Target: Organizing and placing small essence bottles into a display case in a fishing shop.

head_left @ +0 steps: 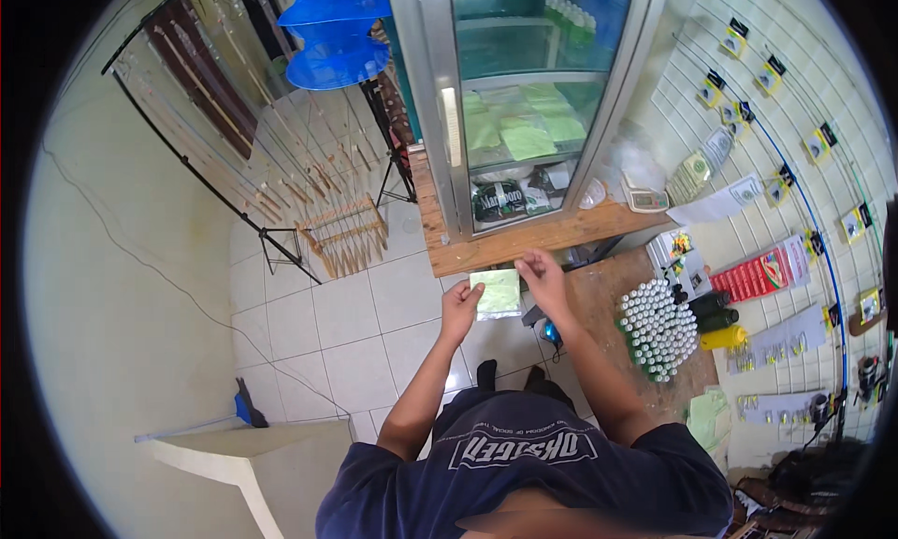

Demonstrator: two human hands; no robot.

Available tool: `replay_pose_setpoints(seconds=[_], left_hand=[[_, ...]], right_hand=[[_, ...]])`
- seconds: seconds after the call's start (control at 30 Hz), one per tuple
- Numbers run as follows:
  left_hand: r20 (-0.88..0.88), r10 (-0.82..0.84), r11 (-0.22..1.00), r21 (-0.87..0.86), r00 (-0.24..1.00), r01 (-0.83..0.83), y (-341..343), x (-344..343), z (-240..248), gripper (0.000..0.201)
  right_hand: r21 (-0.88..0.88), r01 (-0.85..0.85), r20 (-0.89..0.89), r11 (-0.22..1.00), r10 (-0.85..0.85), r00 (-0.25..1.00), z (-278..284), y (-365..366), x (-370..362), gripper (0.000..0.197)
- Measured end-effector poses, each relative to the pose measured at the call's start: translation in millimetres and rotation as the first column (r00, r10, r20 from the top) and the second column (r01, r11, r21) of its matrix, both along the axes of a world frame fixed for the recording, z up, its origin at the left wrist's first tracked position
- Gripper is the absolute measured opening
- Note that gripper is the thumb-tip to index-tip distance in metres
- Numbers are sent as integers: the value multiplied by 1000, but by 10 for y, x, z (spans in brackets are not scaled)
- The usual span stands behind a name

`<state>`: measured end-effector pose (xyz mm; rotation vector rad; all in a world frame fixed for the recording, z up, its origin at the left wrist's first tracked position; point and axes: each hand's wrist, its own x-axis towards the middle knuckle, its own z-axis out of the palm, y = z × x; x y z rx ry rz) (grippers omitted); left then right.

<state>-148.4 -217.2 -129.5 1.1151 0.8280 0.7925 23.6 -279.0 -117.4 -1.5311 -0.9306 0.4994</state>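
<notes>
A flat, pale green packet in a clear plastic sleeve (pixel 497 296) is held out in front of my body, above the tiled floor. My left hand (pixel 459 309) grips its left side, thumb laid over the front. At the upper right corner, my right hand (pixel 543 279) has its fingers pinched together at the packet's edge. Part of that grip is hidden by the hand itself. Just beyond both hands runs the front edge of a wooden counter (pixel 496 255).
A glass-doored cabinet (pixel 447 118) holding green packets stands on the counter. To the right, many white-capped green bottles (pixel 658 326) crowd a lower wooden table (pixel 599 291). A wire grid with hanging goods (pixel 767 179) lines the right wall; a rod rack (pixel 206 155) stands left.
</notes>
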Motion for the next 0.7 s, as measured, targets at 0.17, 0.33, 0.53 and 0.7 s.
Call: replay_pose_setpoints(seconds=[0.17, 0.33, 0.53, 0.7], left_hand=[[4, 118, 993, 15, 993, -118, 0, -310, 35, 19], [6, 187, 981, 43, 982, -187, -35, -326, 134, 20], [-41, 281, 960, 24, 959, -280, -109, -455, 63, 21], [-70, 353, 936, 27, 933, -352, -121, -548, 74, 22]], right_hand=[[174, -150, 145, 973, 125, 982, 1310, 760, -201, 31], [376, -82, 283, 923, -30, 959, 2082, 1177, -330, 34], [350, -116, 199, 929, 48, 979, 2062, 1495, -391, 29], [324, -153, 166, 934, 103, 981, 2056, 1474, -365, 26]])
